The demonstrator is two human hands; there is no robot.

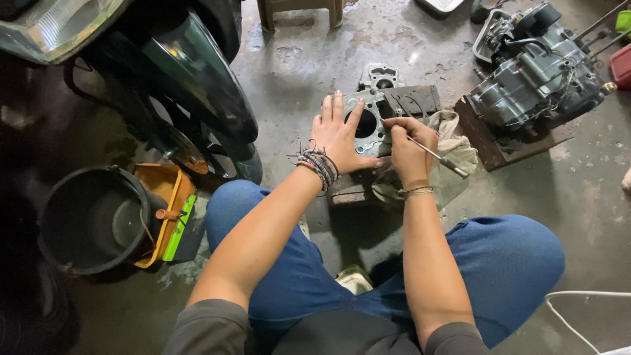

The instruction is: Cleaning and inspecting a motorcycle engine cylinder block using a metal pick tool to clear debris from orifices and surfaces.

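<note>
A grey metal engine cylinder block (372, 125) with a round bore lies on a wooden block and a dirty cloth (453, 164) on the concrete floor. My left hand (336, 137) rests flat on the cylinder's left side, fingers spread, steadying it. My right hand (409, 148) grips a thin metal tool (439, 158) like a pen, its tip pressed against the cylinder's top face by the bore. Bead bracelets circle my left wrist, and a thin chain circles the right one.
A motorcycle front wheel and fender (197, 98) stand at the left. A black bucket (92, 220) and an orange tray (171, 210) sit beside my left knee. An engine (536, 72) rests on a wooden board at the upper right. A white cable (578, 309) lies lower right.
</note>
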